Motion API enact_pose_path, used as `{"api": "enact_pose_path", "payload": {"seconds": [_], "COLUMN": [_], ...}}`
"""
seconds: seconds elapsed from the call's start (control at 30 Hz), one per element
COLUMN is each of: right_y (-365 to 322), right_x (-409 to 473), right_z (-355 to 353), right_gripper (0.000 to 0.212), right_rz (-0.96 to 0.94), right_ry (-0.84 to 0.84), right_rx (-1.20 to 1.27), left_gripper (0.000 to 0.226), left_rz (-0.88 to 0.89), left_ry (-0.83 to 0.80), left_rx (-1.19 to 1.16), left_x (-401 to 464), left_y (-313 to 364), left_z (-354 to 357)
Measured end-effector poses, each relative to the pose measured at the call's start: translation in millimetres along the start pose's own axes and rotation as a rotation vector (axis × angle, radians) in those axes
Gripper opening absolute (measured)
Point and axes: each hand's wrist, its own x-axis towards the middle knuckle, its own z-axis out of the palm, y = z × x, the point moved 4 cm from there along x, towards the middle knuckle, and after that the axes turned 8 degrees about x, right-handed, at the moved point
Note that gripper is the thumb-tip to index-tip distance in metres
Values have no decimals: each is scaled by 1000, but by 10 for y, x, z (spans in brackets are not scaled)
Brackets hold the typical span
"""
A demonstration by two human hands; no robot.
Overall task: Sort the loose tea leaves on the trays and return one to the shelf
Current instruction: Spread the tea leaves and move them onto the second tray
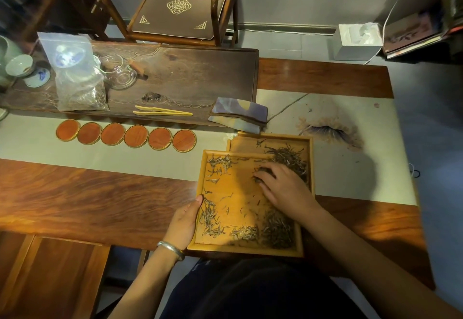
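A square bamboo tray [233, 250] lies at the table's near edge, partly overlapping a second bamboo tray [240, 143] behind it. Loose tea leaves [210, 216] are scattered across the near tray, with a thicker pile [278, 231] at its near right corner. More tea leaves [288, 158] are heaped in the far tray. My left hand [184, 221] grips the near tray's left rim, thumb over the edge. My right hand [283, 188] rests palm down across both trays, its fingertips pinching a small dark clump of leaves.
Several round orange coasters [125, 135] line the pale runner left of the trays. A dark tea board [200, 78] behind holds a plastic bag of tea [77, 78], bamboo tongs [162, 112], a glass pitcher [120, 73] and a folded cloth [238, 115]. A chair [175, 13] stands beyond.
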Motion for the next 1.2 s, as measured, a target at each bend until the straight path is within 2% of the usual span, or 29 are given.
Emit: {"api": "enact_pose_path", "payload": {"seconds": [0.13, 0.43, 0.83, 0.93, 1.0, 1.1, 1.2], "right_y": [118, 265, 570, 480, 330, 102, -5], "right_x": [-8, 6, -63, -128, -229, -453, -611], "right_z": [-89, -95, -180, -271, -311, -259, -153], "right_gripper": [29, 32, 26, 27, 32, 57, 65], "right_rz": [28, 86, 253, 228, 152, 13, -76], "right_ry": [34, -8, 125, 144, 83, -104, -206], "right_rx": [13, 25, 223, 270, 277, 213, 197], "left_gripper": [33, 32, 31, 34, 35, 36, 35], "left_rz": [-3, 2, -23, -3, -1, -11, -16], "left_ry": [-7, -12, -5, 1, 3, 7, 11], "left_rx": [4, 18, 18, 58, 72, 65, 65], "left_x": [0, -10, -16, -20, -15, 2, 3], "left_y": [15, 24, 9, 21, 27, 28, 26], "left_z": [-6, -11, -32, -32, -44, -70, -78]}}
